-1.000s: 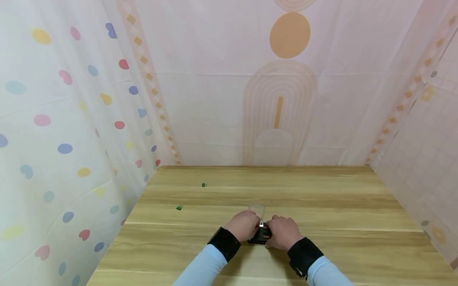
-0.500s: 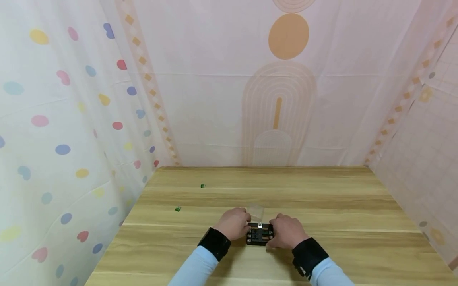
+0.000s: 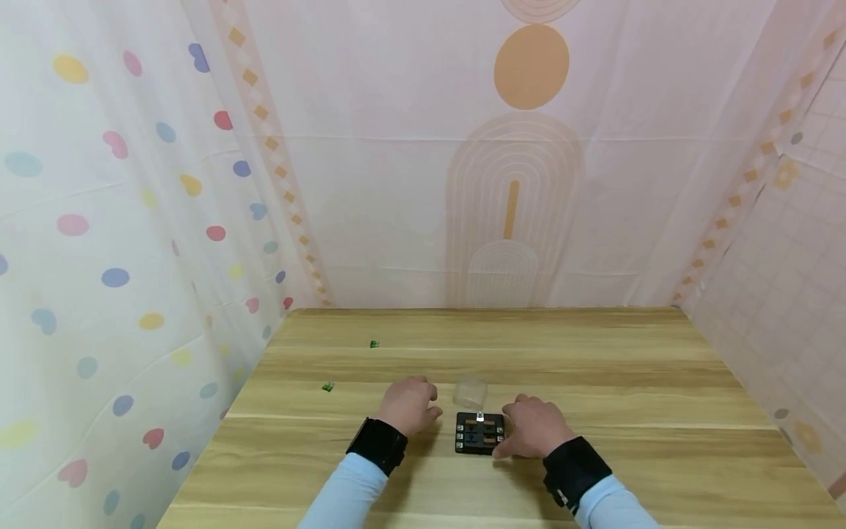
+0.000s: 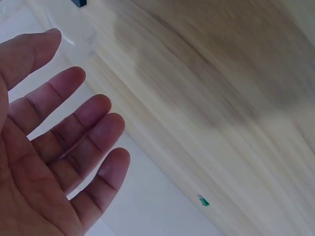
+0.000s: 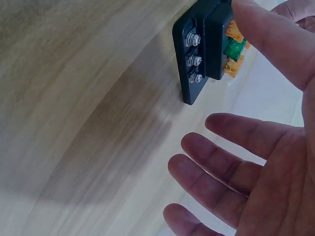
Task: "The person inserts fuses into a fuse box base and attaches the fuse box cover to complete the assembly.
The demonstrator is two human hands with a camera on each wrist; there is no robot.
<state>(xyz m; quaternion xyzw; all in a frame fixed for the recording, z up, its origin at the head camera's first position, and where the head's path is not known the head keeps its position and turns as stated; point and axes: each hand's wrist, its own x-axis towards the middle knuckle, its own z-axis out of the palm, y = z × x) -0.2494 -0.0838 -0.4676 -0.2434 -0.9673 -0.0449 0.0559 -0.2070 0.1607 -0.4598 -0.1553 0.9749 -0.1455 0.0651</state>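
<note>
A black fuse block [image 3: 479,433] lies flat on the table, a silver terminal at its far edge. In the right wrist view, orange fuses [image 5: 233,67] and a green fuse [image 5: 235,49] sit in it, beside screw terminals. My right hand [image 3: 537,427] is at its right side; the thumb overlaps the block, and I cannot tell whether it touches. The other right fingers [image 5: 221,160] are spread and apart from it. Left of the block, my left hand [image 3: 407,406] hovers with nothing in its relaxed fingers [image 4: 101,140]. A clear plastic cover [image 3: 470,394] lies just behind the block.
Two small green fuses lie to the left on the wooden table [image 3: 595,353]: a nearer fuse [image 3: 327,387] and a farther fuse [image 3: 374,344]. Patterned curtains [image 3: 396,184] hang behind the table and along both sides.
My left hand has drawn away from the fuse block to the left, and its fingers have opened out. My right hand has shifted slightly right, beside the block, which now shows more fully.
</note>
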